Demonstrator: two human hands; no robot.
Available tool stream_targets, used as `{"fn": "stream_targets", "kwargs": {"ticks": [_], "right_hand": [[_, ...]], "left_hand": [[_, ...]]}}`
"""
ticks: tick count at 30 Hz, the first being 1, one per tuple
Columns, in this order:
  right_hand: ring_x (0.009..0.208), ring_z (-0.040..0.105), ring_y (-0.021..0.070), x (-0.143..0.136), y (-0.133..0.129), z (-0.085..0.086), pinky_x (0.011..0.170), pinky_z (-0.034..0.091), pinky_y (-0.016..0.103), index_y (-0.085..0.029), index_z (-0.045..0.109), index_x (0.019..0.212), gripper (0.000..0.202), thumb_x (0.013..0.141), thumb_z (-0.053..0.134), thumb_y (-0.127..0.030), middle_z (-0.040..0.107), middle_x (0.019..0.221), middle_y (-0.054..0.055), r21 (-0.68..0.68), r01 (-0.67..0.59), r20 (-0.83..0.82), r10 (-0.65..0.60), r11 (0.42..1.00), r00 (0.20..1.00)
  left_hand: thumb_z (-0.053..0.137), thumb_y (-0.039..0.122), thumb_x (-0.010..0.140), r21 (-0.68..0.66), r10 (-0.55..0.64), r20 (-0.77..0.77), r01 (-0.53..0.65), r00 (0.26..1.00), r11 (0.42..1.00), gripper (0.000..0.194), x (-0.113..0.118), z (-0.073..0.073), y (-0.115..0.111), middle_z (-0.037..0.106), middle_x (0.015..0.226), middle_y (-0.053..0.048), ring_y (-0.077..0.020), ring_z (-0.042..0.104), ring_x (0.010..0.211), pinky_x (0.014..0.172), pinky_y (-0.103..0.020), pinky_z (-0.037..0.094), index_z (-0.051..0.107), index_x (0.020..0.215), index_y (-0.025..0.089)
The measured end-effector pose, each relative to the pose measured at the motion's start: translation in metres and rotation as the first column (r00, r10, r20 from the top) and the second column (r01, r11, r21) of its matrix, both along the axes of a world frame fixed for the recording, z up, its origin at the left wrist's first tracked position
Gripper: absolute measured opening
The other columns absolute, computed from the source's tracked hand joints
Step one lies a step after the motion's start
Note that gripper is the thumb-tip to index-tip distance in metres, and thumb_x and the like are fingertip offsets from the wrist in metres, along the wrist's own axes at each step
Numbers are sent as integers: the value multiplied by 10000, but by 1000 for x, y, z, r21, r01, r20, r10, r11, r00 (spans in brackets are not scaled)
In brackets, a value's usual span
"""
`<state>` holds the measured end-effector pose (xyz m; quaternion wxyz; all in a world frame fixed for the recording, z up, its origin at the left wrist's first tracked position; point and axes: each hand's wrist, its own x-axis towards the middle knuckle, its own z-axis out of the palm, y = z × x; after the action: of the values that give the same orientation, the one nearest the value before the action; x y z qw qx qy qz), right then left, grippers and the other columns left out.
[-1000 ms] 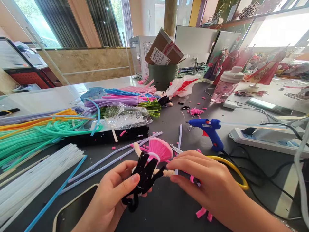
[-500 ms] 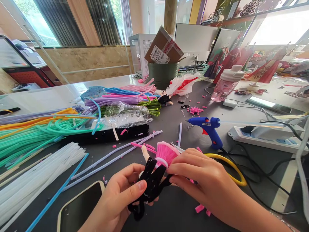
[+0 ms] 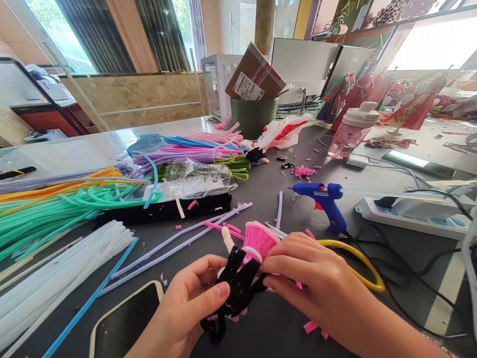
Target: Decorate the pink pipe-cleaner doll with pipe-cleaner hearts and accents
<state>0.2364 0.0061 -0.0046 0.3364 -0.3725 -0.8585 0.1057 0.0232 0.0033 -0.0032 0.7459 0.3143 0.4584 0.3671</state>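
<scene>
A small pipe-cleaner doll (image 3: 242,286) with black hair, a pink skirt (image 3: 261,239) and a beige arm (image 3: 227,238) lies tilted between my hands, its skirt pointing away from me. My left hand (image 3: 186,303) grips the head end, the thumb pressed on the black hair and the fingers underneath. With thumb and fingertips, my right hand (image 3: 313,276) pinches a black strand at the doll's right side, close to the skirt. The doll's face is turned out of sight.
A blue glue gun (image 3: 324,201) lies beyond my right hand, near a power strip (image 3: 410,219) and a yellow ring (image 3: 357,268). Lilac pipe cleaners (image 3: 179,243), white ones (image 3: 70,283) and green ones (image 3: 40,219) spread leftward. A phone (image 3: 126,323) rests by my left wrist.
The whole scene sits slightly farther right and lower in the picture. Both hands keep nearly the same hold on the doll.
</scene>
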Motion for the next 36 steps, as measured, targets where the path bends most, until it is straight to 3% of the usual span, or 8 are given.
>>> {"fn": "stream_targets", "kwargs": {"ticks": [4, 16, 20, 25, 29, 36], "right_hand": [[718, 614, 138, 0, 0, 1, 710, 455, 277, -187, 643, 869, 148, 972, 536, -195, 710, 816, 1, -11, -13, 9, 13, 1000, 1000], [699, 599, 140, -1, -1, 3, 695, 460, 280, -198, 653, 816, 223, 980, 502, -187, 690, 769, 10, -18, -4, 14, 5, 1000, 1000], [700, 597, 141, -1, -1, 4, 700, 459, 276, -199, 651, 810, 212, 970, 514, -171, 687, 760, 6, -24, -8, 11, 8, 1000, 1000], [697, 580, 143, -1, 0, 3, 709, 447, 276, -200, 641, 808, 189, 955, 532, -153, 679, 751, 0, -26, -7, 11, 8, 1000, 1000], [693, 569, 137, -1, 0, 3, 703, 440, 268, -197, 636, 800, 183, 951, 541, -156, 669, 745, -5, -23, -4, 2, 4, 1000, 1000], [679, 572, 136, -2, 0, 0, 690, 433, 269, -201, 636, 795, 166, 932, 564, -141, 670, 746, -4, 18, 13, -8, -13, 1000, 1000]], "left_hand": [[871, 399, 663, 27, 12, -8, -12, 1000, 1000, 350, -3, 2, -6, 746, 901, -43, -205, 674, 726, 677, -299, 546, 756, 943, 225], [871, 414, 658, -35, 19, -75, -22, 997, 999, 424, -6, -4, -8, 731, 851, -39, -205, 657, 733, 687, -307, 544, 740, 1014, 226], [855, 394, 680, -35, -12, -62, 9, 998, 999, 398, -6, -4, -7, 731, 946, -58, -228, 666, 754, 698, -345, 554, 735, 1023, 229], [856, 409, 677, -19, 2, -74, -3, 997, 1000, 380, -6, -4, -7, 724, 998, -52, -205, 654, 755, 692, -309, 539, 743, 993, 229], [867, 414, 665, -9, 16, -83, -17, 996, 1000, 383, -5, -5, -6, 723, 972, -36, -171, 633, 708, 695, -290, 527, 747, 979, 230], [860, 404, 671, 44, -28, -68, 31, 997, 999, 345, 1, -1, -6, 724, 840, -28, -199, 644, 747, 712, -295, 522, 740, 932, 213]]}}
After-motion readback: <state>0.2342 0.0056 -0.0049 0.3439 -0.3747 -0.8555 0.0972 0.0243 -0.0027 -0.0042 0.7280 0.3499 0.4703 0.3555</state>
